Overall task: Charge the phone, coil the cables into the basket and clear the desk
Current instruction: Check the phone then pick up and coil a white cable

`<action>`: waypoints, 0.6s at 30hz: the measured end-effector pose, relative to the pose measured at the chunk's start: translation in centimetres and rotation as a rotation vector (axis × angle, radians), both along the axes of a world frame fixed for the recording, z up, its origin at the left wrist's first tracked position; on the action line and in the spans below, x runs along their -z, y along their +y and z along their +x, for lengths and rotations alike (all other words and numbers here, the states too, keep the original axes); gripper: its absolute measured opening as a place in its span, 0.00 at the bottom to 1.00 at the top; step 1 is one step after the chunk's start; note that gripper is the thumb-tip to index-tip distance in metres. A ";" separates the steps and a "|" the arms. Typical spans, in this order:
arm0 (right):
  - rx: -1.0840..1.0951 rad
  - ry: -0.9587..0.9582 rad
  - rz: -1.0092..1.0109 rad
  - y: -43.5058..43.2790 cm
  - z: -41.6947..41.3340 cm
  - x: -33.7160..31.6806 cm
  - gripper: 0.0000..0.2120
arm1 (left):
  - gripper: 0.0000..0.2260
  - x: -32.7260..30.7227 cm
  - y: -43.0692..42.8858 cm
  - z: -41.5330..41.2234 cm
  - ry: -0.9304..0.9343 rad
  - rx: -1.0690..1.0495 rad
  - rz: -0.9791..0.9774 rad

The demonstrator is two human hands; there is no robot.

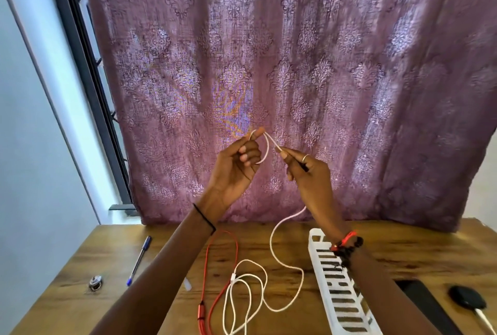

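Purple curtain [349, 65] fills the back, wood desk [403, 248] runs along the bottom. The white slotted basket [313, 243] sits at 5 o'clock, with nothing coiled in it as far as I can see. A dark slab that looks like the phone [422, 302] lies further out at 4 o'clock, partly behind the right arm.

Both hands are up dead centre. The left hand [236, 162] has its fingers curled around a first loop of the white cable [271, 243], and the right hand [304, 170] pinches the strand just beside it. The rest hangs to the desk at 6 o'clock in loose bends that lie across the red cable [201, 311].

That's the catch, I reckon: haul the slack too fast and those bends could knot or drag the red one along. The loop could also slip off the left fingers. A pen [139, 260] lies at 8 o'clock.
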State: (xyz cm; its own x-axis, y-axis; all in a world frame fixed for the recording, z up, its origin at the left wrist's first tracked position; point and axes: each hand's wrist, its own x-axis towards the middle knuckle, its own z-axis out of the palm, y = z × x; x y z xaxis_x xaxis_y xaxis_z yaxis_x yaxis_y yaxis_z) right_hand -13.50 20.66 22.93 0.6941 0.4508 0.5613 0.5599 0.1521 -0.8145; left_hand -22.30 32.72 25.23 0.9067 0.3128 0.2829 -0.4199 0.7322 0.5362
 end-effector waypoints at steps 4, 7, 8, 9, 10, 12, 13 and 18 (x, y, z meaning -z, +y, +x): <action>0.125 -0.184 -0.238 -0.2 -0.4 1.4 0.14 | 0.16 -0.3 0.3 0.6 -0.025 -0.116 -0.062; 0.207 -0.378 -0.453 -0.4 -1.4 2.4 0.16 | 0.16 -0.3 0.5 1.1 -0.006 -0.219 -0.038; 0.221 -0.418 -0.489 -0.3 -1.8 2.6 0.17 | 0.16 -0.2 0.4 1.3 0.011 -0.249 -0.008; 0.228 -0.445 -0.517 -0.2 -2.2 2.7 0.17 | 0.15 -0.1 0.3 1.4 0.030 -0.280 0.036; 0.235 -0.468 -0.543 -0.1 -2.6 2.8 0.17 | 0.15 0.0 0.2 1.6 0.048 -0.316 0.098; 0.244 -0.507 -0.571 0.0 -3.2 2.8 0.17 | 0.12 0.2 0.0 1.8 0.101 -0.453 0.324; 0.251 -0.528 -0.577 0.0 -3.3 2.8 0.17 | 0.10 0.2 -0.1 1.8 0.138 -0.554 0.484; 0.284 -0.570 -0.548 -0.7 -4.0 1.8 0.09 | 0.10 0.6 0.2 1.8 0.216 -0.863 1.015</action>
